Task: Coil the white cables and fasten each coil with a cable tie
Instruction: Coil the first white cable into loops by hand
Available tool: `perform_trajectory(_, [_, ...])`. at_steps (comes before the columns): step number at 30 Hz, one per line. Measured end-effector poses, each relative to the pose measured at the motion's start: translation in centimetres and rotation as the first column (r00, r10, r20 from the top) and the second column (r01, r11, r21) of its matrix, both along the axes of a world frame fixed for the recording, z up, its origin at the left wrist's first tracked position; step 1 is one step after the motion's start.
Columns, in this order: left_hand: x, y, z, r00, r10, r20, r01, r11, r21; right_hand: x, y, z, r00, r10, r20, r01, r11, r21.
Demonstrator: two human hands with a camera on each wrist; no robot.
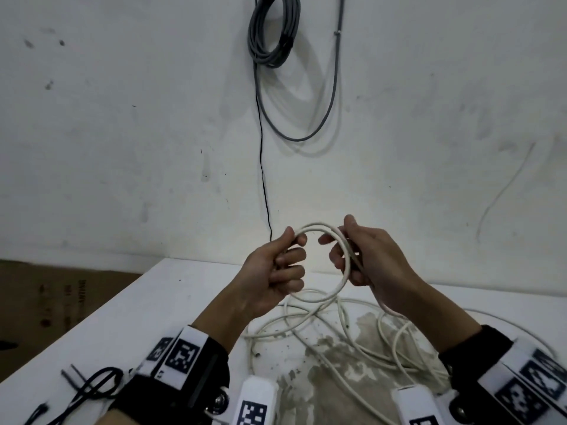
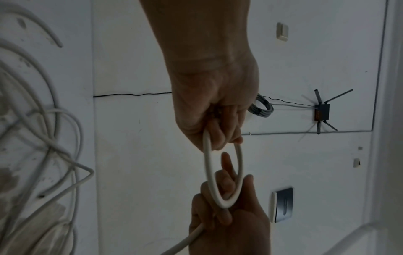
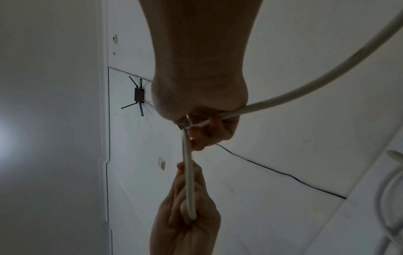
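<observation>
Both hands hold a small loop of white cable (image 1: 319, 227) in the air above the white table (image 1: 153, 302). My left hand (image 1: 295, 240) pinches the loop's left side between thumb and curled fingers. On the loop's right side, my right hand (image 1: 339, 237) grips where the turns cross, and the loose cable runs out under its palm. In the left wrist view the loop (image 2: 207, 165) hangs between the left hand (image 2: 226, 141) and the right hand below. In the right wrist view the right hand (image 3: 202, 136) grips the cable (image 3: 188, 181). The remaining white cable (image 1: 306, 328) lies tangled on the table.
Black cable ties (image 1: 92, 386), one looped, lie at the table's near left corner. A grey cable coil (image 1: 273, 29) hangs on the wall ahead, with a thin black wire (image 1: 264, 179) running down. Cardboard (image 1: 46, 302) sits left of the table. A worn brown patch (image 1: 337, 363) marks the tabletop.
</observation>
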State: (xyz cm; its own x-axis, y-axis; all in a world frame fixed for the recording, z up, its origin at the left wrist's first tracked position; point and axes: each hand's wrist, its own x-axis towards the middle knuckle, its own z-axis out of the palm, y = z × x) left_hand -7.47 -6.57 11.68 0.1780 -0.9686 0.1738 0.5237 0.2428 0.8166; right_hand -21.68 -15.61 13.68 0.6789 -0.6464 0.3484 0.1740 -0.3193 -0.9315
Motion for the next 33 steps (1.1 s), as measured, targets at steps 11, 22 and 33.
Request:
perform_trajectory(11, [0.5, 0.1, -0.2, 0.998, -0.017, 0.067, 0.007, 0.990, 0.143, -0.6, -0.8, -1.1, 0.975, -0.152, -0.160, 0.038, 0.831, -0.555])
perform_trajectory(22, [0.5, 0.4, -1.7, 0.965, -0.262, 0.002, 0.262, 0.964, -0.034, -0.6, -1.5, -1.9, 0.972, -0.143, -0.185, -0.014, 0.754, -0.657])
perform_trajectory(33, [0.3, 0.4, -0.6, 0.969, -0.226, 0.098, 0.216, 0.971, 0.103, -0.5, -0.9, -1.7, 1.000, 0.007, -0.010, -0.009, 0.961, -0.277])
